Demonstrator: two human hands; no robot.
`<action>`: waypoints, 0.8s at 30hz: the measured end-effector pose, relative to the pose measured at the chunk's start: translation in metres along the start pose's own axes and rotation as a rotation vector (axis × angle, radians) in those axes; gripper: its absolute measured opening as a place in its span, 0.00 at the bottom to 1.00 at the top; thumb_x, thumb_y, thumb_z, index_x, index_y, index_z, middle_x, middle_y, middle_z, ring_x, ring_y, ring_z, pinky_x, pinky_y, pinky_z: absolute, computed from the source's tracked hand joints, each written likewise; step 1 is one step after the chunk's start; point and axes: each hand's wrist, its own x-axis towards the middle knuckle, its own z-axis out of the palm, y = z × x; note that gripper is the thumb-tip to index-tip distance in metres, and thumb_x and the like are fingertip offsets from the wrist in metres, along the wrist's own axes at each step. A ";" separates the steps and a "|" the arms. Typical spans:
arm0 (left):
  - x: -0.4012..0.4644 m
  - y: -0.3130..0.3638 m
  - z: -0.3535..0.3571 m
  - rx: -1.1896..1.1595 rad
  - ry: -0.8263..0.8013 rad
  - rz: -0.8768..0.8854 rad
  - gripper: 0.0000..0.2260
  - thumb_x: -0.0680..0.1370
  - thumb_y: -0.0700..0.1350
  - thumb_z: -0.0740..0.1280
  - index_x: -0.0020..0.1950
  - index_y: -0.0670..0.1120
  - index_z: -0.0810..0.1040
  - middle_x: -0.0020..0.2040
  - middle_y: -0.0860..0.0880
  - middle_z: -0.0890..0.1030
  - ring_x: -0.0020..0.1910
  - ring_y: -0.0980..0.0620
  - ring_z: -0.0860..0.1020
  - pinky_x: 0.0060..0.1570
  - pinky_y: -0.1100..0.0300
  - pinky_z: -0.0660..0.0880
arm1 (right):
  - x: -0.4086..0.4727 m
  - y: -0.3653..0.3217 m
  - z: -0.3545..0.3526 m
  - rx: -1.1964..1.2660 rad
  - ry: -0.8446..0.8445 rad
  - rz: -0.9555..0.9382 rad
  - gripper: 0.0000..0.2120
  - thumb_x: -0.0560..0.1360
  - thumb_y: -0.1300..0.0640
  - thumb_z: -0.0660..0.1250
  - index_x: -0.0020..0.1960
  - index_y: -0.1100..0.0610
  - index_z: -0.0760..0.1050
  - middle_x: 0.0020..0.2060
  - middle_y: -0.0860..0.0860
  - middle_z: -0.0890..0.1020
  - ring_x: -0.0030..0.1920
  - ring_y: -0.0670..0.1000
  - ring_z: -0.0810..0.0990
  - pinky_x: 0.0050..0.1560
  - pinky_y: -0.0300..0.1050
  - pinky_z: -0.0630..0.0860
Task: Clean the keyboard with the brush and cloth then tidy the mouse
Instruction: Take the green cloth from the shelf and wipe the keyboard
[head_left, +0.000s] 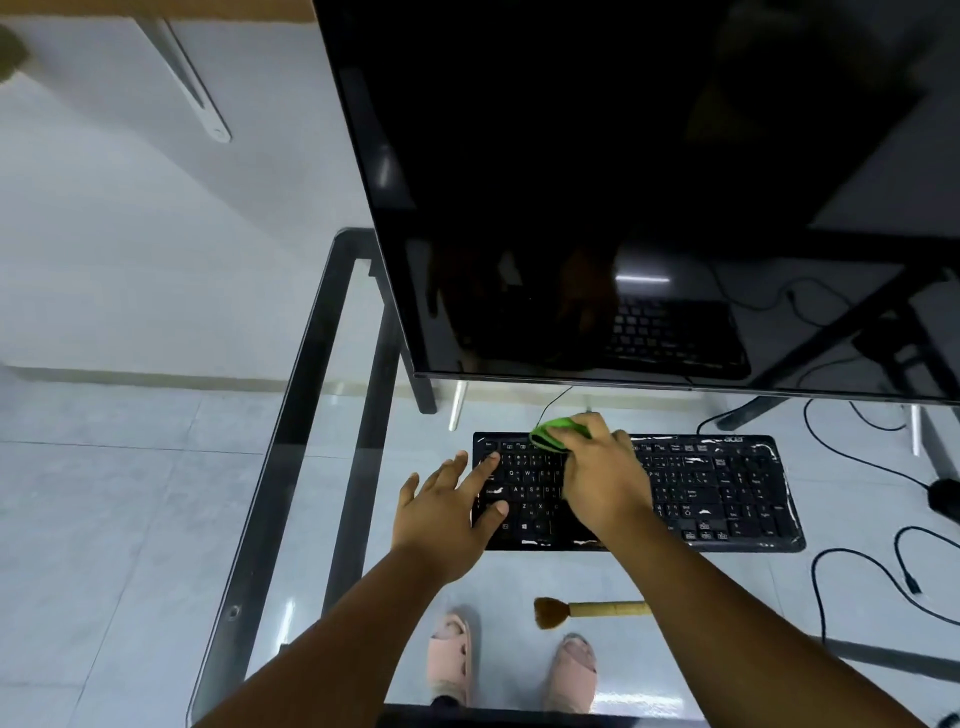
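A black, flat, rectangular keyboard (717, 488) with pale lettering and white scuffed patches along its edges lies on a clear glass counter (291, 415) with a dark frame. Through the glass show pale glossy floor tiles and two feet in pink open-toed sandals (449, 657).

The right hand (597, 483) lies over the keyboard's left-middle keys, fingers curled round a soft, crumpled bright green cloth (553, 431) that is pressed at the keyboard's far edge, bunched and partly hidden under the fingers. The left hand (452, 512) is spread wide and holds nothing: its fingers are straight, with fingertips resting on the keys at the keyboard's left end and the palm off the keyboard's left edge over the glass.

Nearer the person than the keyboard, just apart from its near edge, lies the brush (587, 610): a pale, round wooden handle lying level, with a fanned tuft of brown bristles pointing left. The right forearm covers the end of its handle.

Beyond the keyboard rises a big, glossy black monitor (623, 182), its dark screen mirroring the keys. Thin black cables (852, 452) trail over the counter to the right of the keyboard. At the frame's right edge, right of the keyboard, sits a dark rounded shape (946, 496) that may be the mouse; too little of it shows to be sure.
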 end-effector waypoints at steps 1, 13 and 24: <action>0.000 0.000 0.000 0.001 -0.003 0.000 0.27 0.78 0.66 0.48 0.76 0.66 0.45 0.79 0.53 0.53 0.77 0.54 0.52 0.75 0.47 0.45 | 0.002 0.000 0.000 0.006 0.002 0.028 0.24 0.76 0.62 0.60 0.67 0.40 0.73 0.64 0.42 0.69 0.56 0.53 0.68 0.43 0.50 0.80; -0.001 0.001 -0.004 -0.001 0.000 0.009 0.27 0.79 0.66 0.49 0.76 0.66 0.46 0.79 0.52 0.53 0.77 0.53 0.54 0.76 0.47 0.45 | -0.009 0.003 0.004 0.000 0.034 -0.028 0.24 0.76 0.62 0.62 0.65 0.39 0.75 0.65 0.41 0.68 0.57 0.53 0.68 0.41 0.49 0.81; -0.001 -0.005 -0.001 -0.028 0.007 0.024 0.29 0.78 0.67 0.49 0.77 0.63 0.44 0.79 0.54 0.54 0.77 0.55 0.53 0.75 0.48 0.45 | 0.000 -0.001 0.003 0.020 0.006 -0.081 0.25 0.76 0.63 0.61 0.64 0.37 0.74 0.62 0.40 0.69 0.55 0.52 0.68 0.40 0.49 0.79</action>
